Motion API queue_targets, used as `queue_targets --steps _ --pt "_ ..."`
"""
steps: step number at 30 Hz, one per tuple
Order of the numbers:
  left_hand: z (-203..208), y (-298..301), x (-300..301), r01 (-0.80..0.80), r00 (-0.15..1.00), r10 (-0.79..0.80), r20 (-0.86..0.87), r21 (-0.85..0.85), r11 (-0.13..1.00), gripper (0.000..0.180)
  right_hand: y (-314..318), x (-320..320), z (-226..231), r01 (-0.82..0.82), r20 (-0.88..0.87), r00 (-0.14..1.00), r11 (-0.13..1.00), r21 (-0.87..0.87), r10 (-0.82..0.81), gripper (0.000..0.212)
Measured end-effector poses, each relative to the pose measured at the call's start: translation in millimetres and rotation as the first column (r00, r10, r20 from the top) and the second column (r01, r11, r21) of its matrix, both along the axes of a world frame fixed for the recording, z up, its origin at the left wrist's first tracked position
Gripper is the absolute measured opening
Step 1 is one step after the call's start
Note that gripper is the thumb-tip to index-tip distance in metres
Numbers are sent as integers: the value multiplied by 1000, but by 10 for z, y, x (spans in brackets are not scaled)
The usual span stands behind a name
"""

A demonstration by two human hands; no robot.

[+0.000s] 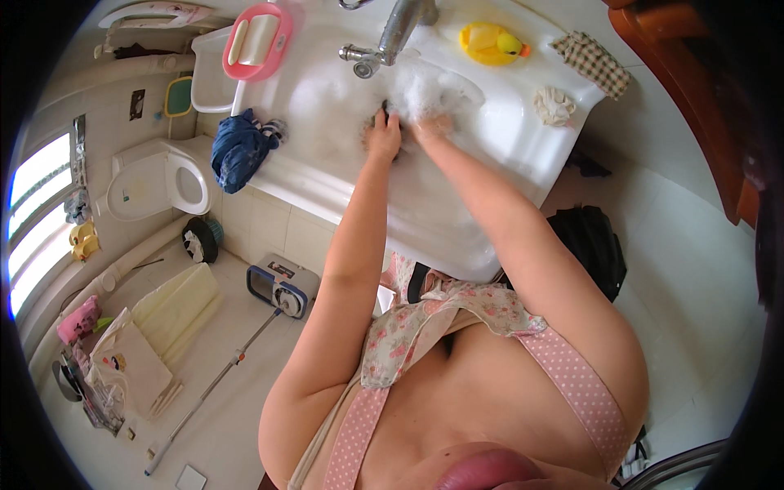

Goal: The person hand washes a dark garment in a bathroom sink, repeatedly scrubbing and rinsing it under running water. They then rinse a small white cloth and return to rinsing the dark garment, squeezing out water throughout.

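Both my hands are down in a white washbasin (523, 131) of cloudy, soapy water with thick foam. My left hand (384, 137) is bent at the fingers over something dark in the water. Only dark bits of that thing show around the fingers, so its kind is unclear. Close by on the right, my right hand (431, 127) is sunk partly in the suds (420, 90), which hide its fingers. Above the hands juts a metal tap (396, 37).
A pink soap dish (282, 41) and a crumpled blue cloth (238, 155) sit on the basin's left rim. Along the right are a yellow duck dish (483, 42), a checked cloth (592, 64) and a cream scrunchie (554, 107). A mop (237, 359) lies lower left, near a toilet (147, 184).
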State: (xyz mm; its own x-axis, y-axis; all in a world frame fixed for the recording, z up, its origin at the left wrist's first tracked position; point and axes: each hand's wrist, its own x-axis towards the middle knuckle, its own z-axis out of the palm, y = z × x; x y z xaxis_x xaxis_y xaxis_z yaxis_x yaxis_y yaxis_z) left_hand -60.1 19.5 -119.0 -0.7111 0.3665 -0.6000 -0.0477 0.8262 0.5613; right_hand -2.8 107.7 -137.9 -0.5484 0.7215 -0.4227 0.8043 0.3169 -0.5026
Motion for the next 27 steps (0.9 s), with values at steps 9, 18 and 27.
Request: queue_targets --steps 9,18,27 --pt "637 -281 -23 -857 403 -247 881 458 235 53 -828 116 1215 -145 -673 718 984 106 179 34" --pt "354 -158 2 -819 450 75 890 378 433 50 -386 -235 1052 34 -699 692 959 281 180 6" --pt "334 -278 -141 -318 896 177 406 312 895 40 141 -26 517 -42 -593 744 907 419 309 17"
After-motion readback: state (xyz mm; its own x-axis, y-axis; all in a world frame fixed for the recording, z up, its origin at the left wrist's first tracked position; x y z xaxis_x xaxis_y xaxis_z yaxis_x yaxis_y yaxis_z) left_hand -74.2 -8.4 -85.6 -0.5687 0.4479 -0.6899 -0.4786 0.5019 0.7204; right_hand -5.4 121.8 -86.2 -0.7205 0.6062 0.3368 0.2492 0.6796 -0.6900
